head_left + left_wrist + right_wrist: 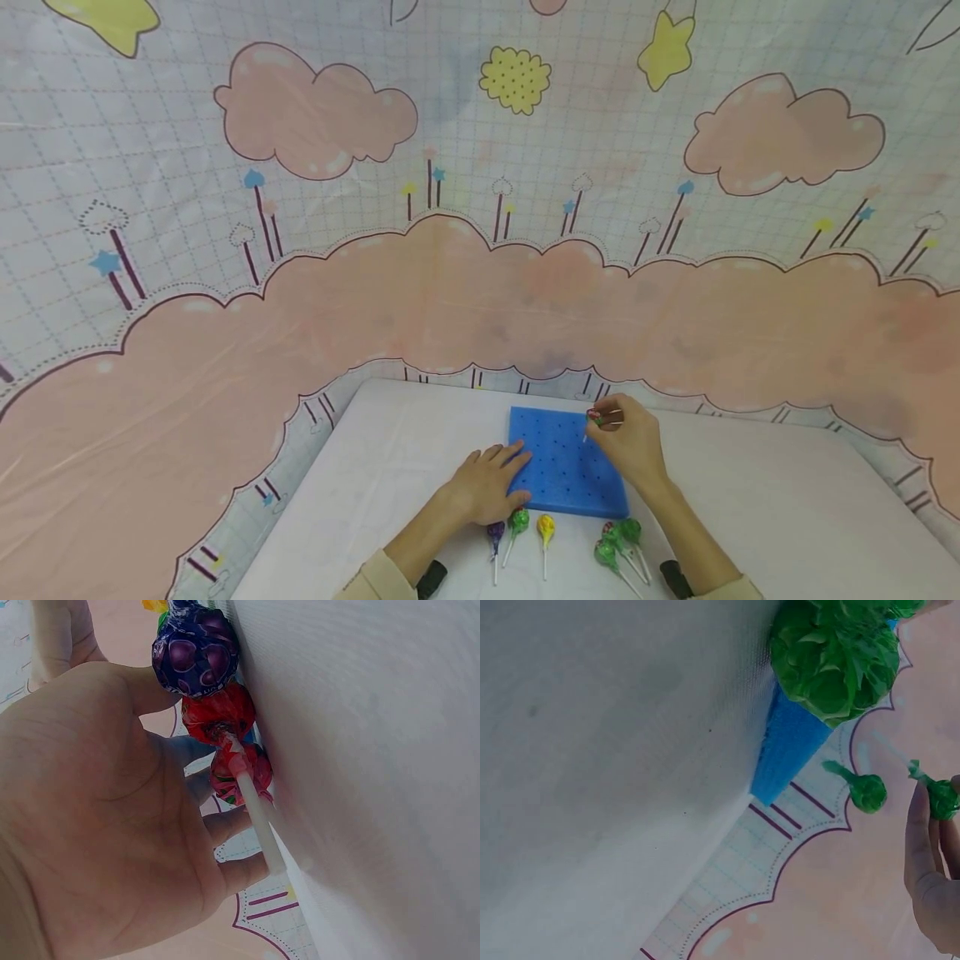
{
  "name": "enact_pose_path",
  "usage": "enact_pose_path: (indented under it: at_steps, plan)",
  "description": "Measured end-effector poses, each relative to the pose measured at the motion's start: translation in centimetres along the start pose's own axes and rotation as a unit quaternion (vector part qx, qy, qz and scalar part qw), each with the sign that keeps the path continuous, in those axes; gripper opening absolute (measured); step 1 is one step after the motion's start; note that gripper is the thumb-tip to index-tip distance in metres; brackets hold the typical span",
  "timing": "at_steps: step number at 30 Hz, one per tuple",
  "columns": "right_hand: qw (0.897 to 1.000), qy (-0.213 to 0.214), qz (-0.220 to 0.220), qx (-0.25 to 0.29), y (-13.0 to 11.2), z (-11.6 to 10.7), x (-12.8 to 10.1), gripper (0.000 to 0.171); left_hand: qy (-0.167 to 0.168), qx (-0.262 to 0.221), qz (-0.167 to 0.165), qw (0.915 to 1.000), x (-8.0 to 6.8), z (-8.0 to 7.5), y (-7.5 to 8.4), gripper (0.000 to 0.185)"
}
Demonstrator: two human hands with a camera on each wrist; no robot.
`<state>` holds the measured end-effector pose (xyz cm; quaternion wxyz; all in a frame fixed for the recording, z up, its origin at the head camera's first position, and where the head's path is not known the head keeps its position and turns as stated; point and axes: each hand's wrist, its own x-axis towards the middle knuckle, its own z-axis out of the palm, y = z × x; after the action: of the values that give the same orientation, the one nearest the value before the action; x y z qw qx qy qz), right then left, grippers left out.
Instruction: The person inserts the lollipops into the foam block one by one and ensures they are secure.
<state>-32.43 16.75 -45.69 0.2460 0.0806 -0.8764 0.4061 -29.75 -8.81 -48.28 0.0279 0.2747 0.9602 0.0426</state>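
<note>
My right hand (pixel 630 437) pinches a lollipop (pixel 593 415) in a red and green wrapper above the right part of a blue board (pixel 566 467) dotted with small holes. Its white stick points down toward the board. In the right wrist view the lollipop (pixel 943 799) between the fingertips looks green. My left hand (pixel 483 487) rests with spread fingers on the board's left edge. Near its thumb lie a purple lollipop (pixel 495 532) and a green lollipop (pixel 518 522). The left wrist view shows the open palm beside a red lollipop (pixel 219 712).
A yellow lollipop (pixel 546 527) lies in front of the board, and several green lollipops (pixel 618 537) cluster at its front right. Everything lies on a white table (pixel 375 467). Behind it hangs a cloth backdrop (pixel 450 292) printed with clouds and stars.
</note>
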Motion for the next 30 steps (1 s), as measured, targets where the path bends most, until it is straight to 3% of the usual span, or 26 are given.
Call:
enact_pose_path:
  at_steps: [19,30]
  plan:
    - [0.999,0.001,-0.018,-0.04,0.5,1.0,0.7,0.022,-0.005,-0.003,-0.003,1.0,0.0,-0.1,0.0,0.065]
    - [0.999,-0.004,-0.005,-0.05,0.8,1.3,1.0,0.022,-0.008,-0.007,-0.003,0.9999,0.1,-0.2,-0.1,0.066]
